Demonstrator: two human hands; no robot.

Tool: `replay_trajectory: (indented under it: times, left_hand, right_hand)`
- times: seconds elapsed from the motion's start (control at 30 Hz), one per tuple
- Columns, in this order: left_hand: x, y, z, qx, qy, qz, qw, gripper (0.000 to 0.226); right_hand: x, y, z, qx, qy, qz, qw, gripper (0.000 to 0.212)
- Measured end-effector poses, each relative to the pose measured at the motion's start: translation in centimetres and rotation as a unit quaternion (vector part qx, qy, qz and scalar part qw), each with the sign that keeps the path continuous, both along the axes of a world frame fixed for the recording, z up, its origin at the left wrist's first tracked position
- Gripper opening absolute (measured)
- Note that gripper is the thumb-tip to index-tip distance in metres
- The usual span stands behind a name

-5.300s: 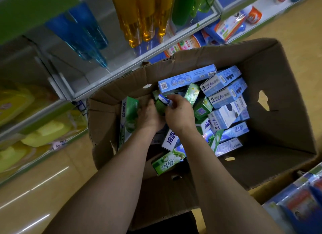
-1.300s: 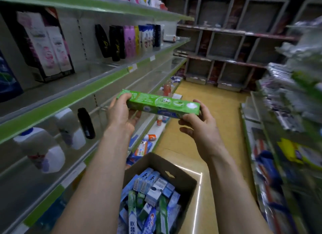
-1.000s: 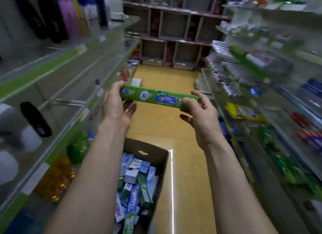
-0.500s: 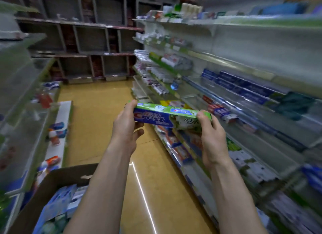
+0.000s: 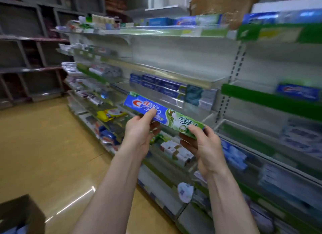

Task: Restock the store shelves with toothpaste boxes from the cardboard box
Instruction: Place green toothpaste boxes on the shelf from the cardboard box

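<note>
Access: shelf bays ahead
Upper shelf has a bare run, open to reach; tier below blocked by blue boxes and teal packs

Dim, greenish indoor light. We log a thin glare streak on the floor and sheen along the top shelf. Farther right, the shelves smear with motion blur; edges bow, wide-angle. The toothpaste box print reads sharp.

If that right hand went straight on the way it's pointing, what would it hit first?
Probably the clear front edge of the shelf just beyond, by the teal boxes. The right hand holds the toothpaste box, so the box would likely touch first. Depth is hard to judge.
</note>
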State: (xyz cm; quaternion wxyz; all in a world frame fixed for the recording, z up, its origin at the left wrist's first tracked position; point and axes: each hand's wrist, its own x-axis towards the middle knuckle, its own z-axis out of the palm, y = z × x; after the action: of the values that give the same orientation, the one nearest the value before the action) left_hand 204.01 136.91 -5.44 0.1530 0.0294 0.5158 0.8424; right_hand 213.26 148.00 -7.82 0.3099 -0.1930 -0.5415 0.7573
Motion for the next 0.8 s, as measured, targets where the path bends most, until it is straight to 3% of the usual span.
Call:
replay_trajectory:
  times: [0.13, 0.3, 0.43, 0.8]
  left_hand:
    - [3.8, 6.0, 1.2, 0.001, 0.001, -0.081, 0.997, 0.011]
    - [6.4, 11.3, 1.0, 0.038, -0.005, -0.08, 0.996, 0.026]
    - [7.2, 14.9, 1.0, 0.042, 0.029, -0.091, 0.995, 0.06]
    - [4.3, 26.2, 5.1, 0.044, 0.085, -0.197, 0.976, 0.04]
  right_hand:
    - [4.5, 5.2, 0.7, 0.007, 0.018, -0.061, 0.998, 0.022]
    - [9.2, 10.2, 0.8, 0.041, 0.044, -0.165, 0.984, 0.031]
    - [11.4, 13.1, 0.8, 0.098, 0.025, -0.219, 0.971, 0.037]
    - [12.1, 21.3, 5.6, 0.17, -0.006, -0.334, 0.927, 0.041]
